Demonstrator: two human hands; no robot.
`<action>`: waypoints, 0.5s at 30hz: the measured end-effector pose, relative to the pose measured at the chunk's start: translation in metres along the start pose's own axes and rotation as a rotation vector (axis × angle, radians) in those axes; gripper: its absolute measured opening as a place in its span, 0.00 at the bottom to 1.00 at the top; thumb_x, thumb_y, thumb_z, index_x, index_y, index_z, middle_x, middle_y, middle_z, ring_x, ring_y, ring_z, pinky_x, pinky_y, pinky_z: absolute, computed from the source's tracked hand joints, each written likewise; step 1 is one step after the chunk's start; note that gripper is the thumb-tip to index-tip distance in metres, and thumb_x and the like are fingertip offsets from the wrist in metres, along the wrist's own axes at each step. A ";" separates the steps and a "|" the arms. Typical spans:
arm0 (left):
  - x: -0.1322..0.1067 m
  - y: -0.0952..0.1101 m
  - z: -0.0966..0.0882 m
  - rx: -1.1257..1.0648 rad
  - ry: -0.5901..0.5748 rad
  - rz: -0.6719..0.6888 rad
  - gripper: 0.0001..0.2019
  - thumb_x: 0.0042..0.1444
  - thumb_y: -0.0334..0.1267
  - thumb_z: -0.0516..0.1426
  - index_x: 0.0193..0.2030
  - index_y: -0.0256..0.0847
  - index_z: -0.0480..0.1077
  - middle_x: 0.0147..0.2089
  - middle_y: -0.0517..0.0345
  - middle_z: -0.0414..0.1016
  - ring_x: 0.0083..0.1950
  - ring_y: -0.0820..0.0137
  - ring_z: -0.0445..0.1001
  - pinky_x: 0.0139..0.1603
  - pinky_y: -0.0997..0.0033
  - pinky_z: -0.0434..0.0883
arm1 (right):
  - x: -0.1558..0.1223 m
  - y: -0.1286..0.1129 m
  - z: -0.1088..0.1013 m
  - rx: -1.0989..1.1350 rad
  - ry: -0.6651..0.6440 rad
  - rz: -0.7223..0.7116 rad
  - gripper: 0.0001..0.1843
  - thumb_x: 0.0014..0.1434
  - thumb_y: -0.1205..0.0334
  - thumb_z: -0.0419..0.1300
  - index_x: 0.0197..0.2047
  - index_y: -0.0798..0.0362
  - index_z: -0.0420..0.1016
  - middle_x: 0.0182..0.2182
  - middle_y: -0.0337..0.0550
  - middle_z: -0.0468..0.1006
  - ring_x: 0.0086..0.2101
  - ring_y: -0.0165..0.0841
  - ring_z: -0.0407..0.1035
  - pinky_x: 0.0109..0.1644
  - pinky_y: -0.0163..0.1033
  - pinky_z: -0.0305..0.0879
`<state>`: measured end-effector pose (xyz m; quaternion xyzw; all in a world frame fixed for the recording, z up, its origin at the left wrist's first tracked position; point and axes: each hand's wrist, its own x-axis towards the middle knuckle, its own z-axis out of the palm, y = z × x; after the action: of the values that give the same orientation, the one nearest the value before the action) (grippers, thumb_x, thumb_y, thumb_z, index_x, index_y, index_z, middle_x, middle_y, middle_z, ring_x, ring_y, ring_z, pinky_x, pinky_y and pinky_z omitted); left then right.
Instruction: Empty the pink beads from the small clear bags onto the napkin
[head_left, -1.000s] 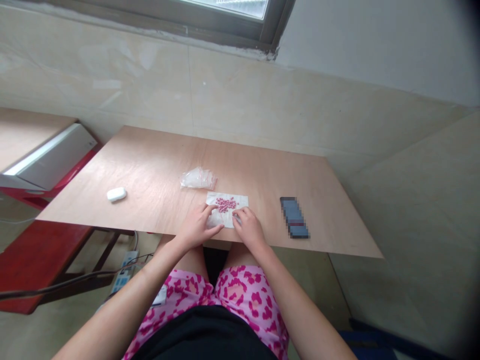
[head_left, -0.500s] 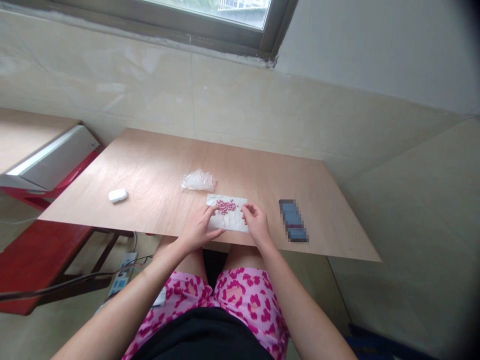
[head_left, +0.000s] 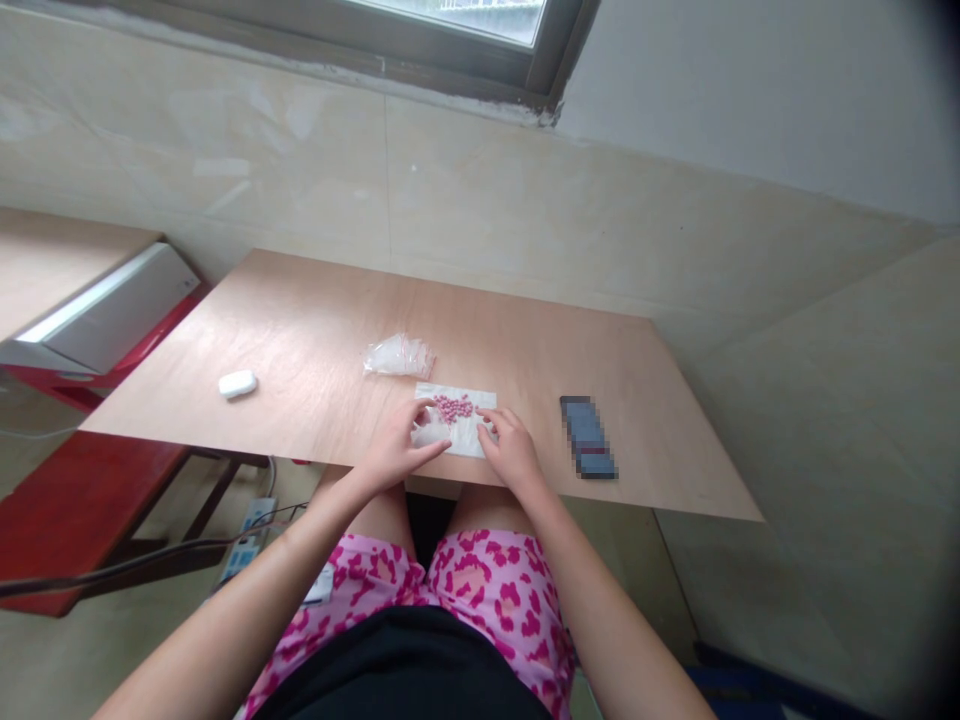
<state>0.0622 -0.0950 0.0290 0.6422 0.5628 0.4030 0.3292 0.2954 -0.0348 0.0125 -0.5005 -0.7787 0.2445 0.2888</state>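
Note:
A white paper sheet (head_left: 466, 432) lies near the front edge of the wooden table (head_left: 300, 340), with a pile of small pink beads (head_left: 453, 406) on its far half. My left hand (head_left: 397, 450) rests on the sheet's left part, thumb and fingers curled around a small clear bag (head_left: 430, 432). My right hand (head_left: 510, 448) sits at the sheet's right edge, fingertips pinched together close to the pink pile. What the right fingers hold, if anything, is too small to see.
A heap of small clear bags (head_left: 397, 356) lies just beyond the sheet. A white oval case (head_left: 238, 383) sits at the left, a dark phone (head_left: 588, 436) at the right. A white box (head_left: 105, 310) on a red bench stands left of the table.
My right hand went from the sheet's near edge up toward the pink pile and stays pinched beside it. My left hand kept its place on the sheet's left part.

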 end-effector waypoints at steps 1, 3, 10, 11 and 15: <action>0.001 0.002 -0.001 -0.065 0.007 -0.044 0.26 0.58 0.47 0.66 0.61 0.44 0.67 0.51 0.50 0.74 0.52 0.58 0.73 0.53 0.56 0.71 | -0.001 0.003 0.002 -0.060 -0.024 -0.018 0.20 0.67 0.64 0.56 0.59 0.51 0.79 0.47 0.50 0.79 0.44 0.40 0.75 0.54 0.43 0.71; 0.004 0.006 -0.003 -0.244 -0.005 -0.133 0.25 0.60 0.48 0.65 0.60 0.43 0.68 0.51 0.49 0.75 0.53 0.57 0.74 0.53 0.58 0.70 | -0.002 0.005 0.007 -0.152 -0.071 -0.035 0.23 0.68 0.67 0.55 0.64 0.50 0.75 0.49 0.51 0.77 0.47 0.41 0.74 0.56 0.43 0.70; 0.010 0.011 -0.014 -0.986 -0.003 -0.404 0.22 0.61 0.48 0.62 0.59 0.41 0.73 0.48 0.51 0.79 0.51 0.60 0.76 0.50 0.64 0.70 | -0.004 0.007 0.015 -0.207 -0.047 -0.028 0.16 0.67 0.67 0.57 0.55 0.51 0.80 0.47 0.50 0.77 0.48 0.41 0.73 0.58 0.43 0.69; 0.010 0.010 -0.016 -1.068 -0.020 -0.447 0.23 0.61 0.48 0.61 0.59 0.41 0.73 0.46 0.51 0.79 0.49 0.60 0.76 0.47 0.64 0.70 | -0.004 0.007 0.015 -0.202 -0.034 -0.024 0.15 0.67 0.67 0.57 0.54 0.51 0.80 0.47 0.50 0.77 0.48 0.42 0.73 0.58 0.43 0.69; 0.009 0.006 -0.020 -1.247 -0.127 -0.504 0.23 0.60 0.49 0.61 0.59 0.42 0.74 0.47 0.51 0.78 0.45 0.62 0.76 0.41 0.66 0.70 | -0.004 0.007 0.017 -0.224 -0.026 -0.039 0.16 0.67 0.67 0.57 0.55 0.51 0.79 0.48 0.50 0.78 0.49 0.42 0.72 0.56 0.43 0.69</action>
<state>0.0480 -0.0881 0.0445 0.2037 0.3371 0.5248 0.7546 0.2896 -0.0379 -0.0047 -0.5114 -0.8143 0.1566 0.2256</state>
